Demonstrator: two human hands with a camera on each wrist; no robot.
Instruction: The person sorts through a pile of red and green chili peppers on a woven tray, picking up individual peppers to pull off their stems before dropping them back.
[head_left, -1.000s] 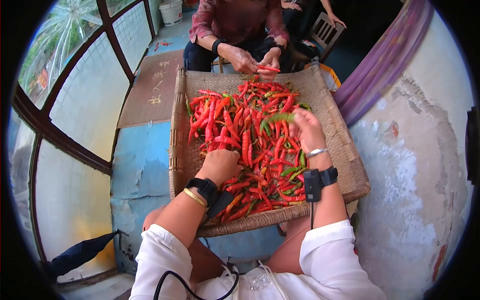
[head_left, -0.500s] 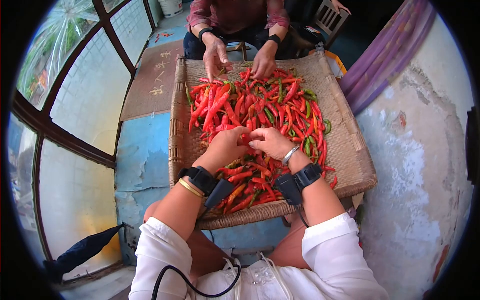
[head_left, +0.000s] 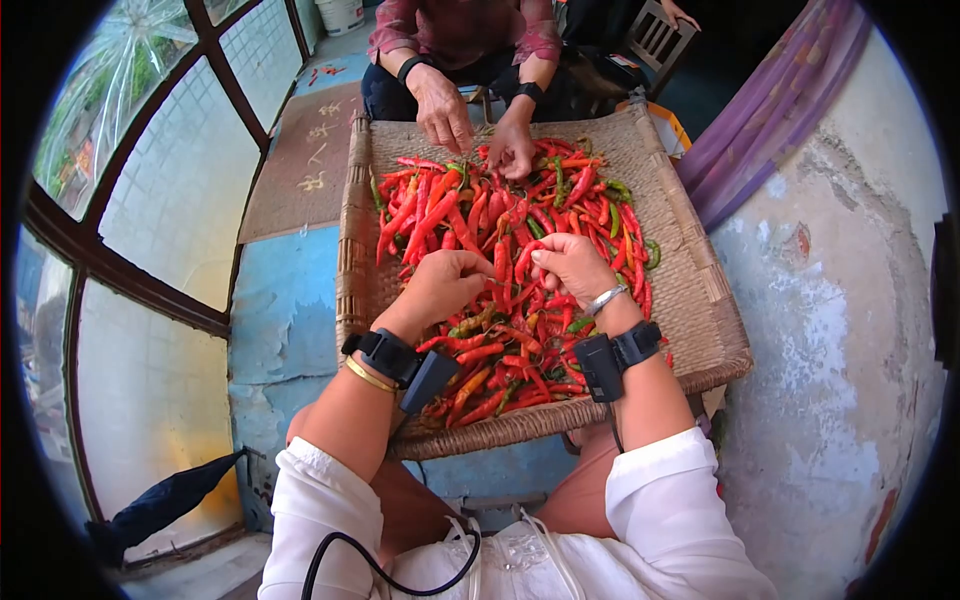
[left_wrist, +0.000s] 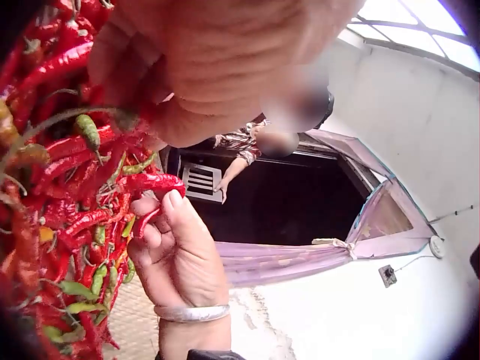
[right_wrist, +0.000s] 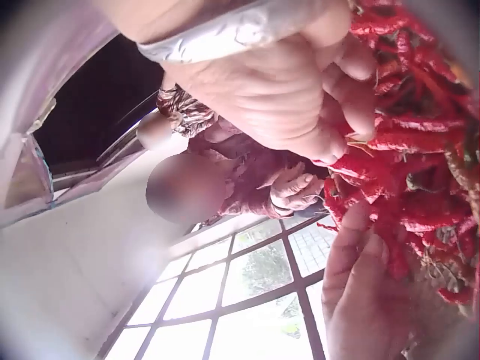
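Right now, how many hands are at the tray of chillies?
4. Near side: the left hand and right hand, both pinching chillies. Far side of the woven tray: another person's window-side hand and inner hand. None look hidden.

Right hand (right_wrist: 292,90) pinching red chili (right_wrist: 358,162), left hand (right_wrist: 364,300) below
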